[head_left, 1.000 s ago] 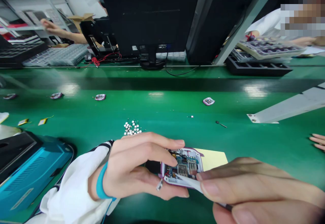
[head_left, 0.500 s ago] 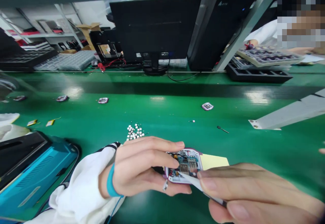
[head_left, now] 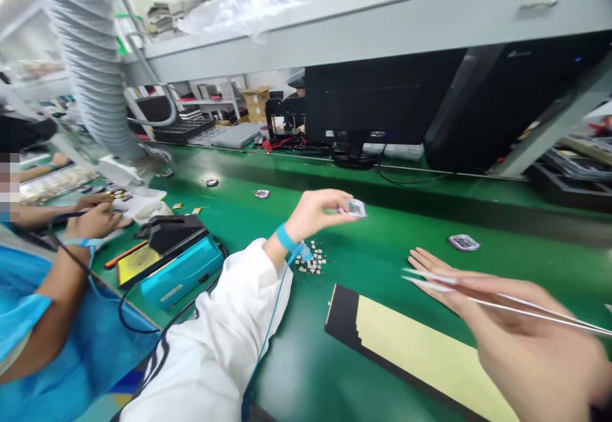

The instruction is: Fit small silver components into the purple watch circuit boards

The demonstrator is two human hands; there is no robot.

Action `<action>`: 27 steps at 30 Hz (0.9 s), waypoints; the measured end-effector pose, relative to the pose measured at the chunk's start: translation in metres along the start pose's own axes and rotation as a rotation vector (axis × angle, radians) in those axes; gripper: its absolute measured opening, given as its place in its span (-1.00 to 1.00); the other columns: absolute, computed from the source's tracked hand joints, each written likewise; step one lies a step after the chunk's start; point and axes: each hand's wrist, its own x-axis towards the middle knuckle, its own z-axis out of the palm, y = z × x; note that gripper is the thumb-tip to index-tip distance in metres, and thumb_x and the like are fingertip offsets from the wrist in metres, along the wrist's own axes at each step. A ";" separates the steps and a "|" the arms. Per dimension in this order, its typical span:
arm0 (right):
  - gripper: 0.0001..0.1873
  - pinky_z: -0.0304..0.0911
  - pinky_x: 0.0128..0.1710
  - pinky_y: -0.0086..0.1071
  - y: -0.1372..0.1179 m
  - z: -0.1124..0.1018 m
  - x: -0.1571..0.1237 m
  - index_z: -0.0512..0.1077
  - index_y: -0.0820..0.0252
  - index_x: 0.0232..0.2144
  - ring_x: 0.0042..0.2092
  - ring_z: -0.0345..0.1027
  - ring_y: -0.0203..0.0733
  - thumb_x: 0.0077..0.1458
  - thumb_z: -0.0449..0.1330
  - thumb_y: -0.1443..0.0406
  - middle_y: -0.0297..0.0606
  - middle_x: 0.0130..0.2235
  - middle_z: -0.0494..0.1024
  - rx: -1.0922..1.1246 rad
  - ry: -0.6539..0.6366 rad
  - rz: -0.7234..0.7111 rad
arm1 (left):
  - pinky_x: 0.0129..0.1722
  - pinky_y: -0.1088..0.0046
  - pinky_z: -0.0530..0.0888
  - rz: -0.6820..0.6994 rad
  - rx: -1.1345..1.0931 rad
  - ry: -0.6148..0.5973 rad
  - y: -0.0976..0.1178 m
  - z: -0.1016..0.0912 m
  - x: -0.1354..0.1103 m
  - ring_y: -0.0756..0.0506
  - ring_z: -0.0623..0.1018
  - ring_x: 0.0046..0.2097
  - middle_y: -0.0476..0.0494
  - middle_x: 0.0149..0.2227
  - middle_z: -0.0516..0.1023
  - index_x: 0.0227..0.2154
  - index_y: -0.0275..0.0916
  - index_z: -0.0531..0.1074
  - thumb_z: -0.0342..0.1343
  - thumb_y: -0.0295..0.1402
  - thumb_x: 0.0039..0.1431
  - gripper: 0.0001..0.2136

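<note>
My left hand (head_left: 313, 213) is raised over the far part of the green bench, thumb and fingers pinching the edge of a small watch-like housing with a circuit board (head_left: 356, 208). Below this hand lies a pile of small white parts (head_left: 316, 261). Tweezers (head_left: 507, 299) are gripped in my right hand (head_left: 530, 339), their two tips apart and pointing left, with nothing visible between them. A black strip with a yellow sheet (head_left: 415, 345) lies in front of me, left of my right hand. Beyond that hand sits another housing (head_left: 463, 242).
More housings (head_left: 262, 194) lie along the bench's far side. A blue device (head_left: 184, 272) stands left of my sleeve, beside a co-worker's hands (head_left: 98, 221). A ribbed hose (head_left: 88, 58) hangs at upper left; a monitor (head_left: 382, 103) stands behind under a shelf beam (head_left: 335, 39).
My left hand has carried the housing forward, off the yellow sheet. My right hand and the tweezers have drawn away from its board. The view has swung left.
</note>
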 end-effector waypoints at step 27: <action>-0.59 0.32 -0.36 -0.37 0.071 0.044 -0.025 0.29 0.38 -0.48 -0.35 0.42 -0.20 -0.35 0.38 0.27 -0.10 -0.39 0.50 0.709 -0.680 0.498 | 0.03 0.13 0.29 -0.405 0.001 -0.088 -0.119 -0.025 -0.058 -0.13 0.34 0.01 -0.21 -0.06 0.33 -0.11 -0.36 0.29 -0.01 -0.28 0.16 -0.70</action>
